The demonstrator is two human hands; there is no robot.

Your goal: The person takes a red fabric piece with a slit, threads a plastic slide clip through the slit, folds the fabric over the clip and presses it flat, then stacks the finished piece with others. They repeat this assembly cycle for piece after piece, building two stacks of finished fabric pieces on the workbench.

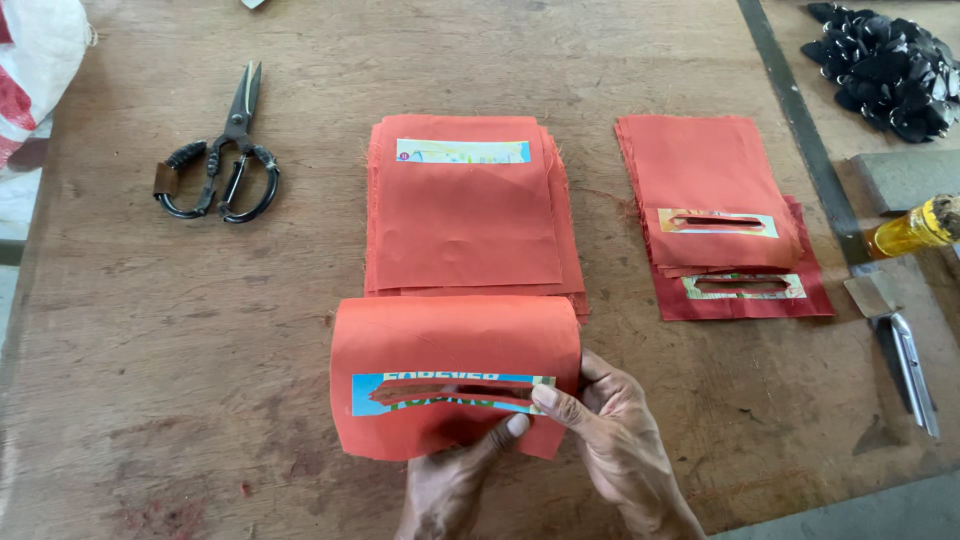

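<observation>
Both my hands hold an orange fabric piece [450, 340] folded over toward me at the table's near edge. It carries a blue printed strip [380, 395] with a long slit cut through it. My left hand [455, 480] grips the fabric's lower edge from below, thumb on top. My right hand [620, 440] pinches the right end of the slit with thumb and forefinger. Just beyond lies a stack of orange fabric pieces [465, 215] with a printed strip near the top edge.
Black scissors [220, 160] lie at the left. A second stack of orange and red pieces with slit strips [715, 210] sits at the right. Farther right are a yellow bottle [910, 230], a metal blade tool [910, 365] and a heap of black parts [890, 65]. A white sack [35, 60] occupies the far left.
</observation>
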